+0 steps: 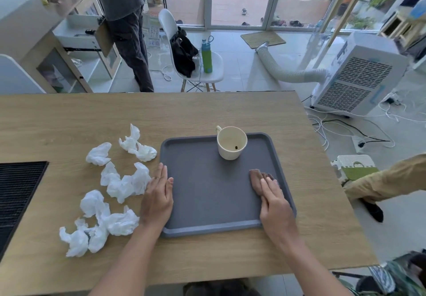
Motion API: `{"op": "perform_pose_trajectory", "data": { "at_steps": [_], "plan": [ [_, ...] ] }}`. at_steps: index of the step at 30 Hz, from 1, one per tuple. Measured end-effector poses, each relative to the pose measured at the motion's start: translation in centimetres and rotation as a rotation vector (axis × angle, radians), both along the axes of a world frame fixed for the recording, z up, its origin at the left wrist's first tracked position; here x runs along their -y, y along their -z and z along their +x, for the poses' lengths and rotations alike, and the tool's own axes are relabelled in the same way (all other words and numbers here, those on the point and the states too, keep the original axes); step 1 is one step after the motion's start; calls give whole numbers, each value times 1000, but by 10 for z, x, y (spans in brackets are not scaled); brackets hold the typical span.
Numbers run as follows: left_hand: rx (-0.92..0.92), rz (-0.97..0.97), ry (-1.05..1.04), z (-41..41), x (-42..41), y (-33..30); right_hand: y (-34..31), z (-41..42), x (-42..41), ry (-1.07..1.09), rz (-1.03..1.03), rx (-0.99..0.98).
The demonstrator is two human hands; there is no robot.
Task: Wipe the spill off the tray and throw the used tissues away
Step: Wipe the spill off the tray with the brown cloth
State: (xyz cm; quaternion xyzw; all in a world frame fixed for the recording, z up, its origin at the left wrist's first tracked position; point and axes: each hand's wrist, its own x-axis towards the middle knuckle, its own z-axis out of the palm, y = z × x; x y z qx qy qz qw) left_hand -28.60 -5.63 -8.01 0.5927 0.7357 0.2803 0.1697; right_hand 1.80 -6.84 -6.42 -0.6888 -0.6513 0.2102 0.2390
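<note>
Wooden tabletop (pixel 207 111) carries a stiff grey tray (pixel 207 194). Right hand (pixel 274 205), flat, presses a soggy brown tissue (pixel 257 180) at four o'clock; left hand (pixel 158 194) lies flat, steadying the nine-o'clock rim. Limp, tearable: pinch its bulk.

two bare forearms, no sleeves, watch or rings; left hand (pixel 157 197) and right hand (pixel 275 205) with short nails.

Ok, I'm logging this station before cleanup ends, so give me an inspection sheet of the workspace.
Surface: wooden table, black mat at left edge.
Job's things: grey tray; brown soaked tissue on it.
Clutter: cream mug on tray; crumpled white tissues left of tray.
Hands: left hand flat on tray's left rim; right hand pressing the soaked tissue.
Cables: white cords on floor.
Surroundings: portable cooler, chair, two bystanders.
</note>
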Motion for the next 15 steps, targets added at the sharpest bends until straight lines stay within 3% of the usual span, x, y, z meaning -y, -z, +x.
{"op": "perform_pose_trajectory", "data": {
  "at_steps": [8, 15],
  "plan": [
    [7, 6, 20, -3, 1, 0, 2, -74, 13, -349, 44, -26],
    [10, 11, 5, -2, 3, -1, 12, -10, -10, -3, 32, 67]
  ]
}}
